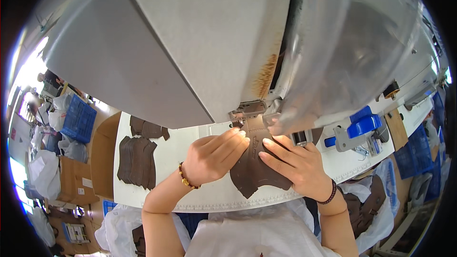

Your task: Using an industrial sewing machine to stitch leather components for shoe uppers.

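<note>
Left arm: bent at the elbow, forearm slanting inward; the left hand [212,159] lies palm down, wrist on the outer side.
Left fingers: close together, lightly bent, tips at the left edge of the brown piece; the thumb is hidden, so whether they pinch it I cannot tell.
Right arm: rising from the lower edge; the right hand [302,164] leans inward, palm down.
Right fingers: slightly spread, extended over the piece's right side, not closed around it.
Brown piece [257,176]: one, flat between and under both sets of fingers, its notched lower edge reaching toward the body.
Sewing machine [166,33]: one, looming above and beyond the fingers, its metal foot [238,123] just past the left fingertips.
Brown piles: two, well left of the left fingers; a larger stack [137,163], and a smaller pile [148,128] beyond it. Layers overlap too much to count.
Bracelets: two, one beaded bracelet [185,177] behind the left fingers, one dark bracelet [329,194] behind the right.
Blue-topped device [364,123]: one, right of the right fingers.
Counter [214,195]: one, white, beneath the fingers, with a ruler strip [247,203] along its near edge.
</note>
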Demonstrator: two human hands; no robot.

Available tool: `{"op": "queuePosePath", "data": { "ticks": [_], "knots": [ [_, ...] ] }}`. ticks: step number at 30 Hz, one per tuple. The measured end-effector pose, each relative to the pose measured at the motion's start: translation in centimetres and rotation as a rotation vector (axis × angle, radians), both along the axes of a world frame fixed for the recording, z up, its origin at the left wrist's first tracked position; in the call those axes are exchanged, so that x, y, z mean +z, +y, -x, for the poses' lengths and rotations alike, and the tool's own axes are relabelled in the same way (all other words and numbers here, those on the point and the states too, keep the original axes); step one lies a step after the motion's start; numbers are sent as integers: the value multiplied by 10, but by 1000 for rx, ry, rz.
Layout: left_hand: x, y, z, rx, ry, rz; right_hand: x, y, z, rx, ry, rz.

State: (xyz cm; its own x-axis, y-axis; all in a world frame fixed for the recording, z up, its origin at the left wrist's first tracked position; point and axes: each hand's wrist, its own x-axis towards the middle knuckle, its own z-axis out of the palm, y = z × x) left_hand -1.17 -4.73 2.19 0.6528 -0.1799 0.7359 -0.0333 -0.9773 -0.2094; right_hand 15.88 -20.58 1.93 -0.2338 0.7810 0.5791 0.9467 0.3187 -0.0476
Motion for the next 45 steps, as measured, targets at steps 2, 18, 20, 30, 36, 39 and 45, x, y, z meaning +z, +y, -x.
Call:
{"op": "queuePosePath", "data": {
  "ticks": [2, 18, 20, 30, 36, 39, 45],
  "knots": [
    [-1, 1, 0, 1, -7, 15, -1, 2, -2, 0, 15, 16],
    [-4, 10, -1, 35, 123, 117, -5, 20, -24, 13, 36, 60],
    [-3, 8, -1, 46, 136, 101, -6, 24, -29, 43, 81, 61],
    [5, -9, 4, 60, -10, 499, -8, 7, 7, -42, -55, -198],
    [0, -17, 10, -8, 35, 342, -27, 10, 12, -52, 110, -242],
    [-2, -19, 10, -4, 64, 155, -28, 11, 11, -38, 136, -252],
    [-4, -18, 10, 36, 64, -40, -26, 11, 11, -27, 125, -242]
  ]
}}
